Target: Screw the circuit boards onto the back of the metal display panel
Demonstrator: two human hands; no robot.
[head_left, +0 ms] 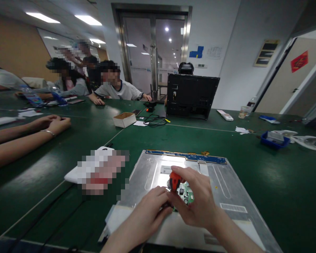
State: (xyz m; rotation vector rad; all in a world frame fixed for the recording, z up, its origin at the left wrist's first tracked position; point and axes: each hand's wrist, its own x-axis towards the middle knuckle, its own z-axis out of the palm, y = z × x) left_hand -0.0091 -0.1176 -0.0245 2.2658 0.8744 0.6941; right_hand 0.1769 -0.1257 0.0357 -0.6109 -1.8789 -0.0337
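Note:
A silver flat display panel lies back side up on the table in front of me, with a blue circuit strip along its far edge. My right hand is closed around the red-orange and black handle of a screwdriver, held over a green circuit board on the panel. Close against it, my left hand is low over the board, its thumb and fingers drawn together just below the handle. What sits between those fingertips, and the screwdriver's tip, is hidden.
Left of the panel lies a white device, partly blurred, with black cables nearby. Another person's clasped hands rest farther left. Beyond stand a small box and a black monitor housing. A blue tray is at right.

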